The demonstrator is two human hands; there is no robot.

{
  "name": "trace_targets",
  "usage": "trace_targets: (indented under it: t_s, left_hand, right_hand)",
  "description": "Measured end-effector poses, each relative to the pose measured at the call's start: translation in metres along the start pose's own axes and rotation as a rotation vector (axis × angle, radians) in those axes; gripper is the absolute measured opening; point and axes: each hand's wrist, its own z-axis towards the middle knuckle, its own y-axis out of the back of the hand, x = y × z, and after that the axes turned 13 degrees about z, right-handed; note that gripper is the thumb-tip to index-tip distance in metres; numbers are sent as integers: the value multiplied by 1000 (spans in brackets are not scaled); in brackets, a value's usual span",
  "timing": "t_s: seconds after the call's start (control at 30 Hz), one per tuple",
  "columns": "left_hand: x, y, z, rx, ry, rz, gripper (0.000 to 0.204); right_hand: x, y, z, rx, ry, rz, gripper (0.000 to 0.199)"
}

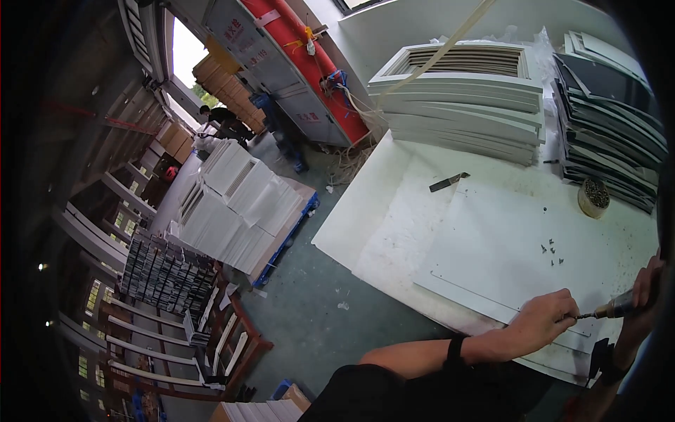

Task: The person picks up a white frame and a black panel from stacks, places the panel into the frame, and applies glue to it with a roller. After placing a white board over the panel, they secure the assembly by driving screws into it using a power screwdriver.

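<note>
My left hand (pixel 540 325) is over the near edge of a white panel (pixel 485 232), its thumb and fingers pinched together. They meet at the tip of a thin metal bit; whatever small thing is between them is too small to make out. At the right rim, my right hand (pixel 645 287) grips a powered screwdriver (pixel 619 307), its bit pointing left toward the pinched fingers. Several small loose screws (pixel 550 247) lie on the panel beyond my left hand. Farther back on the panel stands a round tub (pixel 593 197) filled with small screws.
A dark-handled cutter (pixel 448 183) lies on the white table (pixel 380 190). Behind it rise a stack of white frames (pixel 460 105) and a pile of dark sheets (pixel 608 133). To the left are a loaded pallet (pixel 239 204), a red pipe (pixel 302 63) and a person (pixel 228 123) farther off.
</note>
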Motion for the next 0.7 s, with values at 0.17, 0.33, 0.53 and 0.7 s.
trace_targets:
  t_s: [0.17,0.33,0.53,0.7]
  left_hand:
    - [17,13,7,-151,-127,129,16]
    - [9,28,19,-15,-87,226,14]
    - [-5,1,31,63,-163,373,16]
    - [-14,-10,29,46,-198,429,17]
  right_hand:
    - [-35,-11,2,-34,12,-107,22]
    - [-37,-30,15,86,-17,-191,21]
    - [-17,-8,7,60,-49,-282,17]
    - [-12,-4,-4,67,-67,-280,16]
